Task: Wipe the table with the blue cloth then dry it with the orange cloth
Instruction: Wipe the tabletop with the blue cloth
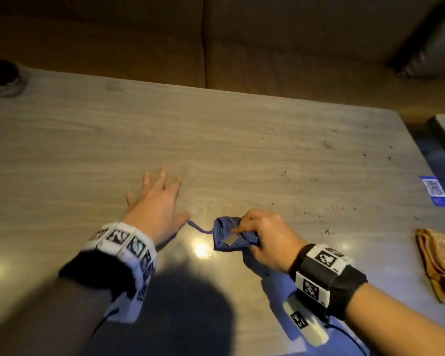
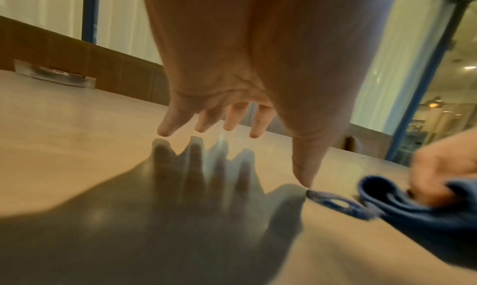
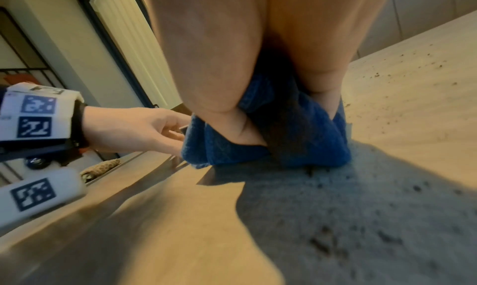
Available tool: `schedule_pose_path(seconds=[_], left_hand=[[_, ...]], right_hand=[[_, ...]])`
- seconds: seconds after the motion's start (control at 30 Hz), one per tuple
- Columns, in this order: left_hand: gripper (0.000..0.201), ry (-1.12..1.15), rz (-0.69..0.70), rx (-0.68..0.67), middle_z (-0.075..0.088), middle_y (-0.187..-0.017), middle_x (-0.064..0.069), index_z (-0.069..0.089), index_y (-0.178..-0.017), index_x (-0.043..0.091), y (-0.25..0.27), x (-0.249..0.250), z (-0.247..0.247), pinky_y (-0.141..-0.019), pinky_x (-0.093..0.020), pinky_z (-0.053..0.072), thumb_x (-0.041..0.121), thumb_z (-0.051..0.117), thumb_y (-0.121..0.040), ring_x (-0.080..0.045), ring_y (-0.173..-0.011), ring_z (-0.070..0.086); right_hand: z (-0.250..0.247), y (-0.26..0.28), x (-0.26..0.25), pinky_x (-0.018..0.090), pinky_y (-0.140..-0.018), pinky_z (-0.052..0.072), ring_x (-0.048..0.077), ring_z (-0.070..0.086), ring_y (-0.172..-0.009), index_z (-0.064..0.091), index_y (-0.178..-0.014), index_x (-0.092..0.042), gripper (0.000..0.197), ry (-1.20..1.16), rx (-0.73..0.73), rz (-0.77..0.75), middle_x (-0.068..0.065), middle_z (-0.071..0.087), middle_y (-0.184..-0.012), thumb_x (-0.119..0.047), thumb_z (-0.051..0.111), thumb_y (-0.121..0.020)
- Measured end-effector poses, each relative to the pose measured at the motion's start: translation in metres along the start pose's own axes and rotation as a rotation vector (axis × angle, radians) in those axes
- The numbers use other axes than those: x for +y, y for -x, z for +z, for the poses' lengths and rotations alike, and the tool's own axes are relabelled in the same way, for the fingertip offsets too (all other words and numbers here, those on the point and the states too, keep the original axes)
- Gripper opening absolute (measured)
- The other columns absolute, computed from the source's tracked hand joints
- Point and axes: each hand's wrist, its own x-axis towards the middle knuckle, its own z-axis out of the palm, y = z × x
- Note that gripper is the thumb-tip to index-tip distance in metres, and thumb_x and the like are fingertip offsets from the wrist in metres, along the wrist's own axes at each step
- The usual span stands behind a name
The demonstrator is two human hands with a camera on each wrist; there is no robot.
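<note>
The blue cloth lies bunched on the wooden table near the front middle, and my right hand grips it with curled fingers. A thin blue loop trails from the cloth toward my left thumb. My left hand hovers just over the table with its fingers spread and straight, holding nothing; its thumb tip touches the end of the loop. In the right wrist view the blue cloth bulges out between my fingers. The orange cloth lies folded at the table's right edge.
Dark crumbs are scattered over the right part of the table. A glass ashtray sits at the far left corner. A blue QR sticker lies at the right edge. A brown sofa runs behind the table.
</note>
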Motion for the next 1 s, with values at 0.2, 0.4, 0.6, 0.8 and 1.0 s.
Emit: schedule_pose_path(seconds=[0.2,0.4,0.6,0.8,1.0], left_hand=[[0.117,-0.069,-0.002,-0.213,-0.030,-0.162,0.004,-0.009,-0.158,0.034,0.066,-0.001,0.025,-0.120,-0.062,-0.004,0.081,0.058,-0.075,-0.033,-0.148,-0.028],[0.123,-0.090,-0.007,-0.203,-0.031,-0.161,0.004,-0.009,-0.158,0.033,0.060,-0.002,0.035,-0.116,-0.063,-0.010,0.094,0.046,-0.066,-0.033,-0.147,-0.030],[0.115,-0.042,-0.036,-0.187,-0.024,-0.164,0.007,-0.001,-0.159,0.036,0.062,0.000,0.030,-0.118,-0.062,-0.009,0.092,0.044,-0.069,-0.028,-0.149,-0.028],[0.115,-0.076,0.009,-0.078,-0.013,-0.167,0.003,0.005,-0.160,0.034,0.070,-0.002,0.034,-0.119,-0.067,0.002,0.095,0.040,-0.068,-0.032,-0.152,-0.016],[0.134,-0.080,0.077,-0.044,-0.015,-0.167,0.005,-0.001,-0.159,0.029,0.119,0.001,0.055,-0.120,-0.062,-0.002,0.103,0.038,-0.055,-0.027,-0.153,-0.016]], right_hand=[[-0.035,-0.018,-0.014,0.030,-0.097,0.043,0.022,0.057,-0.112,0.063,-0.123,-0.017,0.046,-0.093,0.264,0.069,0.006,0.064,-0.117,-0.002,0.059,-0.080],[-0.105,-0.161,0.001,0.030,-0.065,0.039,0.029,0.058,-0.079,0.064,-0.082,-0.015,0.008,0.168,0.290,0.290,0.012,0.063,-0.085,-0.012,0.057,-0.084],[-0.050,-0.149,-0.018,0.042,-0.078,0.055,0.031,0.062,-0.089,0.069,-0.097,-0.007,0.016,0.216,0.105,0.126,0.014,0.066,-0.097,-0.007,0.061,-0.083],[-0.001,-0.038,-0.022,0.032,-0.091,0.045,0.028,0.056,-0.106,0.066,-0.120,-0.020,0.044,0.147,0.080,0.018,0.004,0.056,-0.118,-0.003,0.062,-0.081],[0.053,0.049,-0.029,0.019,-0.087,0.033,0.022,0.052,-0.107,0.064,-0.122,-0.021,0.046,0.089,0.111,0.043,0.002,0.054,-0.116,-0.005,0.063,-0.079]])
